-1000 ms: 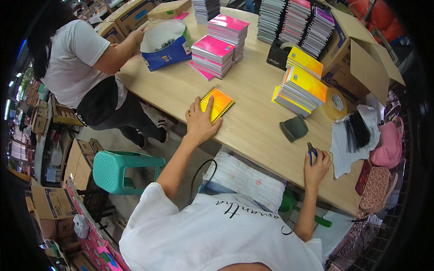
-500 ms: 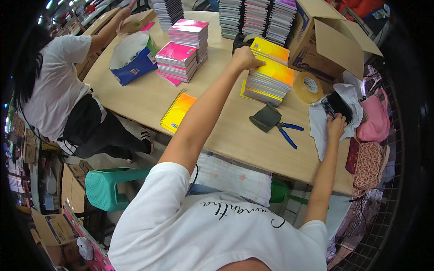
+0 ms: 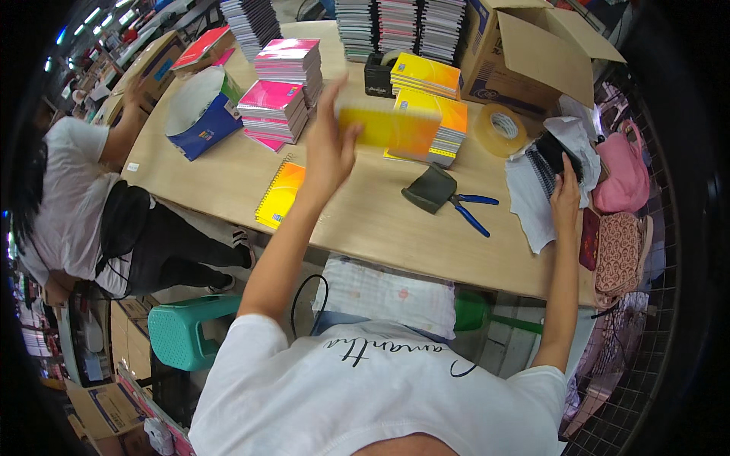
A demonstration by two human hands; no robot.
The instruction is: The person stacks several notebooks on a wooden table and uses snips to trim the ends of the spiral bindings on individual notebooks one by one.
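Note:
Over the table, my left hand point(image 3: 331, 152) is closed on the edge of a yellow notebook point(image 3: 371, 129), which is smeared by motion. Right beside it stands a stack of yellow-orange notebooks point(image 3: 445, 114). Another yellow spiral notebook point(image 3: 280, 196) lies flat near the front edge. At the right, my right hand point(image 3: 564, 199) has its fingers bent onto black spiral binding coils point(image 3: 543, 171), which rest on a crumpled white wrapper point(image 3: 526, 205); the fingertips are partly lost against the black. Blue-handled pliers point(image 3: 473, 213) lie between my hands, their jaws by a dark scoop-like piece point(image 3: 431, 188).
Pink notebook stacks point(image 3: 274, 99) and a blue box point(image 3: 204, 125) stand to the left. Tall notebook piles point(image 3: 399, 30), a tape dispenser point(image 3: 378, 76), a tape roll point(image 3: 502, 131) and an open carton point(image 3: 525, 61) are farther back. A co-worker point(image 3: 84, 175) stands left.
My left hand has come left and nearer, away from the yellow stack, bringing a yellow notebook. My right hand stays at the black coils with its fingers shifted. The co-worker's arm has lowered.

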